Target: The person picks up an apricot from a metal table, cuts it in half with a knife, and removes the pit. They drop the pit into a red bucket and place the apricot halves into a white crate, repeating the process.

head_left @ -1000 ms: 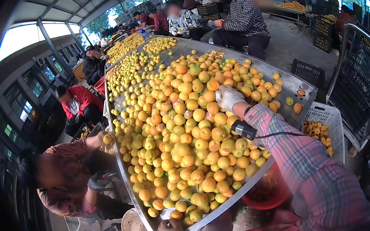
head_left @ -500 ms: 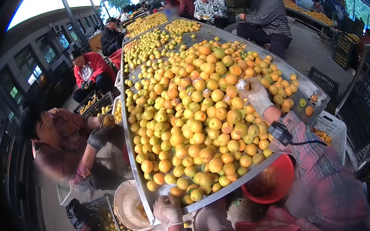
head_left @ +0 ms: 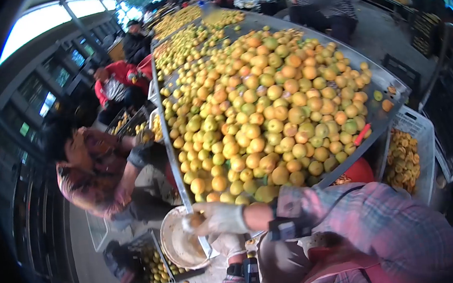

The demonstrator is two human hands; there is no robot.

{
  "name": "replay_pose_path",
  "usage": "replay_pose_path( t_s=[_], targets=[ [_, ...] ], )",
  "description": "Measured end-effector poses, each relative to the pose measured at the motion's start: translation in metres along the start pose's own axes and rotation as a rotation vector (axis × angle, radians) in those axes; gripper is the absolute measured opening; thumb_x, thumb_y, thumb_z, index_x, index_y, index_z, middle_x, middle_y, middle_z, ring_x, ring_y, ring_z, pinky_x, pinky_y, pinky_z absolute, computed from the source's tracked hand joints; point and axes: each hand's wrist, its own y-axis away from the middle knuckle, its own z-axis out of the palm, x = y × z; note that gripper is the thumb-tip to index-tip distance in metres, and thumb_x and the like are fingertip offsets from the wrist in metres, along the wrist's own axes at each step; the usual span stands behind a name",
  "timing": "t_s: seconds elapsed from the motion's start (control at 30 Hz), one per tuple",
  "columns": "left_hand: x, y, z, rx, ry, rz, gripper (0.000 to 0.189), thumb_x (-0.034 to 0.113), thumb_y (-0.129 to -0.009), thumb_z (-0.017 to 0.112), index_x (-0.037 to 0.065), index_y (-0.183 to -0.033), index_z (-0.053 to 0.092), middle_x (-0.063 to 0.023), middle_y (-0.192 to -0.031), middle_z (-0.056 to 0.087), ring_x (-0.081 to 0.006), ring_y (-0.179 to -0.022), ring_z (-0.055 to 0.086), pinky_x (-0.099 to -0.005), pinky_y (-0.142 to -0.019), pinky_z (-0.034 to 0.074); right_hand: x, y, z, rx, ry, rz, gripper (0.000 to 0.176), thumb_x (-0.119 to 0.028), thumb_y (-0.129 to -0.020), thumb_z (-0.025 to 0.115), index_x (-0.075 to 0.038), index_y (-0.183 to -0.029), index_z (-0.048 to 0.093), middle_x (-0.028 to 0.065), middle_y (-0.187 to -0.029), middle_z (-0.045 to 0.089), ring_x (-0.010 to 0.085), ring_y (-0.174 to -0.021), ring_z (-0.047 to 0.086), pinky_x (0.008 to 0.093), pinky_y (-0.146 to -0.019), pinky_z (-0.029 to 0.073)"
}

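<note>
My right hand [head_left: 215,219], in a white glove, reaches across to the near left corner of the metal table [head_left: 390,85]. Its fingers are closed on a small orange fruit [head_left: 193,219], held over a round pale bowl [head_left: 178,247] just below the table's edge. My left hand [head_left: 227,244], also gloved, sits right under my right forearm and is mostly hidden, so its grip is unclear. A big heap of yellow and orange fruit [head_left: 267,110] covers the table.
A red-handled tool [head_left: 362,134] lies on the heap near the right edge. A white crate of cut fruit [head_left: 402,157] and a red basin [head_left: 359,171] stand at the right. A black crate [head_left: 151,263] sits below the bowl. A seated person [head_left: 96,173] works at the left; others sit farther back.
My right hand left the far right of the heap and swung to the near left corner over the bowl, now holding a fruit. The view tilted down and left.
</note>
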Motion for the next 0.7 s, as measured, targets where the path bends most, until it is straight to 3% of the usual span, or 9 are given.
replay_pose_path(
  t_s=[0.03, 0.13, 0.2, 0.27, 0.4, 0.43, 0.5, 0.6, 0.7],
  targets=[
    [0.001, 0.025, -0.01, 0.013, 0.015, 0.093, 0.02, 0.028, -0.084, 0.063, 0.008, -0.087, 0.061, -0.0039, -0.079, 0.064, -0.0195, -0.077, 0.065, -0.03, -0.063, 0.053, 0.022, -0.023, 0.013, 0.007, 0.006, -0.055, 0.038, -0.012, -0.08, 0.068, 0.002, -0.114, 0.056, 0.0108, -0.093, 0.065, 0.0174, -0.079, 0.062, 0.0313, -0.07, 0.05],
    [0.03, 0.015, -0.118, -0.615, 0.147, 0.39, 0.021, 0.027, -0.084, 0.063, 0.007, -0.082, 0.064, -0.0057, -0.081, 0.066, -0.0219, -0.081, 0.065, -0.0359, -0.068, 0.05, 0.055, -0.086, 0.029, -0.064, 0.046, -0.18, 0.046, -0.011, -0.077, 0.07, 0.003, -0.117, 0.053, 0.0168, -0.09, 0.065, 0.0224, -0.078, 0.063, 0.0371, -0.071, 0.049],
    [0.022, -0.003, -0.199, -1.057, 0.2, 0.515, 0.022, 0.027, -0.084, 0.062, 0.006, -0.08, 0.066, -0.0068, -0.082, 0.067, -0.0235, -0.084, 0.065, -0.0399, -0.072, 0.049, -0.04, 0.02, -0.018, 0.063, 0.374, -0.106, 0.083, -0.019, -0.07, 0.076, -0.004, -0.141, 0.037, 0.0224, -0.114, 0.061, 0.0285, -0.101, 0.063, 0.0335, -0.086, 0.049],
    [0.071, 0.028, -0.151, 0.189, 0.313, -0.016, 0.029, 0.03, -0.083, 0.058, 0.003, -0.08, 0.066, -0.0154, -0.083, 0.066, -0.0333, -0.083, 0.062, -0.0452, -0.072, 0.046, -0.037, 0.039, -0.057, 0.17, 0.245, -0.167, 0.067, -0.016, -0.078, 0.068, -0.003, -0.138, 0.04, 0.0223, -0.12, 0.059, 0.0275, -0.104, 0.061, 0.0306, -0.088, 0.049],
    [0.071, 0.03, -0.147, 0.251, 0.343, 0.012, 0.023, 0.025, -0.081, 0.061, 0.003, -0.075, 0.065, -0.0168, -0.077, 0.064, -0.0346, -0.077, 0.06, -0.046, -0.069, 0.046, -0.05, 0.086, -0.169, 0.602, 0.233, -0.38, 0.046, -0.01, -0.086, 0.061, -0.007, -0.13, 0.049, 0.0084, -0.11, 0.059, 0.014, -0.1, 0.057, 0.0264, -0.085, 0.047],
    [0.069, 0.029, -0.147, 0.204, 0.351, 0.001, 0.026, 0.026, -0.082, 0.057, 0.002, -0.076, 0.063, -0.0176, -0.08, 0.064, -0.0352, -0.079, 0.06, -0.0452, -0.072, 0.045, -0.057, 0.1, -0.201, 0.733, 0.313, -0.463, 0.046, -0.012, -0.084, 0.061, -0.006, -0.129, 0.05, 0.0138, -0.108, 0.061, 0.0188, -0.086, 0.062, 0.0303, -0.077, 0.051],
    [0.075, 0.032, -0.153, 0.217, 0.353, 0.008, 0.025, 0.025, -0.083, 0.057, 0.002, -0.076, 0.063, -0.0177, -0.08, 0.064, -0.0356, -0.079, 0.06, -0.0452, -0.072, 0.045, -0.055, 0.12, -0.272, 1.02, 0.572, -0.591, 0.043, -0.014, -0.083, 0.061, -0.01, -0.126, 0.054, 0.0164, -0.103, 0.063, 0.0264, -0.088, 0.063, 0.0345, -0.079, 0.051],
    [0.082, 0.035, -0.159, 0.221, 0.354, -0.006, 0.024, 0.024, -0.083, 0.058, 0.002, -0.076, 0.063, -0.0178, -0.079, 0.063, -0.0359, -0.078, 0.06, -0.0453, -0.073, 0.045, -0.078, 0.164, -0.336, 1.302, 1.095, -0.245, 0.046, -0.012, -0.083, 0.056, -0.015, -0.129, 0.052, 0.0191, -0.109, 0.063, 0.034, -0.092, 0.063, 0.042, -0.081, 0.051],
    [0.082, 0.035, -0.158, 0.222, 0.338, -0.015, 0.023, 0.024, -0.083, 0.058, 0.002, -0.076, 0.062, -0.0176, -0.079, 0.063, -0.036, -0.078, 0.06, -0.0455, -0.073, 0.045, -0.086, 0.178, -0.383, 1.263, 1.149, -0.014, 0.048, -0.013, -0.084, 0.057, -0.013, -0.132, 0.049, 0.0199, -0.117, 0.06, 0.0369, -0.106, 0.058, 0.0446, -0.089, 0.048]
  ],
)
